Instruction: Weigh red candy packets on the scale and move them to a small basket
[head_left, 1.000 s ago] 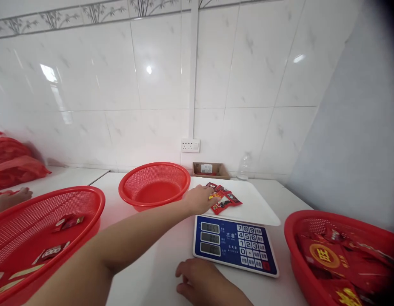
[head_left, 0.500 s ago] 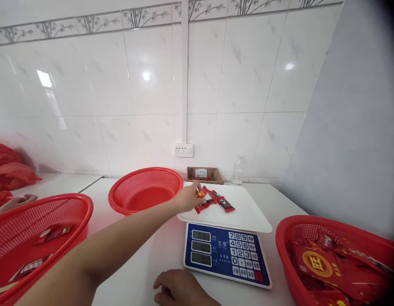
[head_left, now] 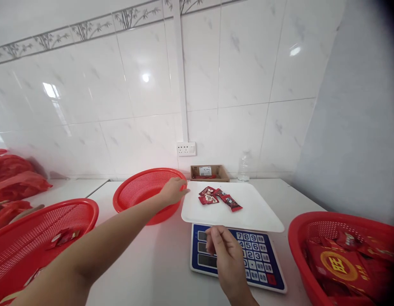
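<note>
four small, flat packets (head_left: 231,203), shiny red film with squared ends, lie loosely bunched on the smooth white tray (head_left: 257,210) of the scale (head_left: 273,265). the tray is a thin plate with rounded corners, set behind the scale's hard blue key panel. the left hand (head_left: 173,190) is at the right rim of a round red mesh basket (head_left: 133,187), its fingers bent and fairly narrow; i cannot tell whether it pinches anything or touches the rim. the right hand (head_left: 228,257) is over the key panel, fingers curled in and thumb along them; its palm side is hidden, so i cannot tell whether it holds something.

the basket's curved rim comes close to the tray's left edge. bare tray shows around the packets, most of it to the right. a strip of plain white surface (head_left: 136,263) opens in front of the basket, and another narrows between the tray and a deep red bowl (head_left: 301,267) heaped with glossy packs. behind the tray, a shallow cardboard box (head_left: 223,172) and a clear, thin bottle (head_left: 244,166) stand against glossy tile.
</note>
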{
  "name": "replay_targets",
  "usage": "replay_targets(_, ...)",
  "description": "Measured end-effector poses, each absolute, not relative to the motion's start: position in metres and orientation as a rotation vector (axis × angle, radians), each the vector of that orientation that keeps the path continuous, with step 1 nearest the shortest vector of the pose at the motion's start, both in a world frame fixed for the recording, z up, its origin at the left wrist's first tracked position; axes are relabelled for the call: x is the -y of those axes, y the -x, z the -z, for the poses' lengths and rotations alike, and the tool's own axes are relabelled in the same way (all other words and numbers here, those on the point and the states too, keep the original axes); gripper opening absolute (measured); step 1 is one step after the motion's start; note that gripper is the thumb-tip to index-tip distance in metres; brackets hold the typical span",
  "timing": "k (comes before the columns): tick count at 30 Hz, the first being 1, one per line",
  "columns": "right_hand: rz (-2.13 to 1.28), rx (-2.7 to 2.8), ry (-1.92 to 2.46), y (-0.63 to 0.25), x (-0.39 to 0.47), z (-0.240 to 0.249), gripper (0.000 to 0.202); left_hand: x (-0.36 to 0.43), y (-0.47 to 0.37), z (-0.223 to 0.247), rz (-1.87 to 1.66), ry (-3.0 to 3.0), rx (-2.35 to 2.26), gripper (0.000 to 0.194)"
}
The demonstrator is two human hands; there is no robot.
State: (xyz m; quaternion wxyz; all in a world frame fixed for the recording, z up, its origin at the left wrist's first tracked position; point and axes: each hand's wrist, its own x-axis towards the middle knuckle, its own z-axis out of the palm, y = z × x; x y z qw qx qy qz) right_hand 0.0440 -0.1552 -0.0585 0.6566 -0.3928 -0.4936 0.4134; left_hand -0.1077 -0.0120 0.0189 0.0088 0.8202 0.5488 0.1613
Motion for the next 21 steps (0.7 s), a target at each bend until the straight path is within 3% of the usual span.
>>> replay_targets(5,-0.855,1.084,0.92,-0.049,0.151,0.061,0.033,0.009,0.046,0.003,-0.41,-2.65,-1.524,0.04)
replay_targets(10,-0.864,1.09,0.967,-0.049,0.15,0.061,0.034,0.013,0.031,0.006,-0.444,-2.615,-1.469,0.025)
replay_targets(14,-0.884,1.137,0.972,-0.045,0.151,0.063,0.035,0.011,0.047,-0.001,-0.484,-2.509,-1.47,0.018)
replay_targets(21,-1.007,1.199,0.929,-0.036,0.156,0.071,0.034,-0.007,0.119,-0.028,-0.664,-2.253,-1.757,0.023)
